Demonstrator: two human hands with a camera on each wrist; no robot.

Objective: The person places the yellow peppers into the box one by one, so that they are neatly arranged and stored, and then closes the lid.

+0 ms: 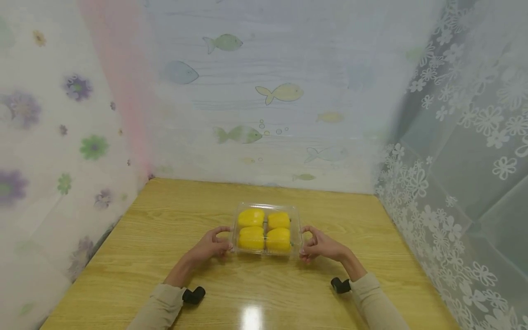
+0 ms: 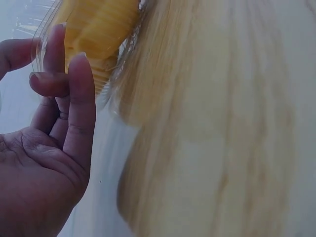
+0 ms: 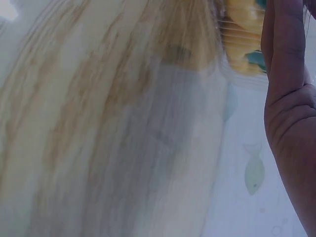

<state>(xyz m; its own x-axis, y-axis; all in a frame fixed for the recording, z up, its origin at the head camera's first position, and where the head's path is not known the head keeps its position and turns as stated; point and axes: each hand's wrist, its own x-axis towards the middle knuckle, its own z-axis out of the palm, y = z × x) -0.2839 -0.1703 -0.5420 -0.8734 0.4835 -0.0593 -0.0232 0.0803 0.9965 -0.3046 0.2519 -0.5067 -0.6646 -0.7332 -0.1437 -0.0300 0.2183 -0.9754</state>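
Observation:
A clear plastic clamshell box (image 1: pixel 264 206) is held level over the middle of the wooden table, with several yellow bell peppers (image 1: pixel 250 238) inside in two rows. My left hand (image 1: pixel 211 247) pinches its left side between thumb and fingers. On the opposite side my right hand (image 1: pixel 323 246) grips the box edge the same way. The left wrist view shows fingertips at the ribbed wall of the box (image 2: pixel 103 81). Green stems (image 3: pixel 256 60) show through the plastic in the right wrist view, where most of the right fingers are cut off by the frame.
The wooden table (image 1: pixel 264 293) has a glossy top that reflects light near its front. A fish-patterned sheet (image 1: pixel 280 91) rises behind it. Flowered sheets (image 1: pixel 62 137) hang at the left and right. Black wrist cameras (image 1: pixel 194 295) sit at both cuffs.

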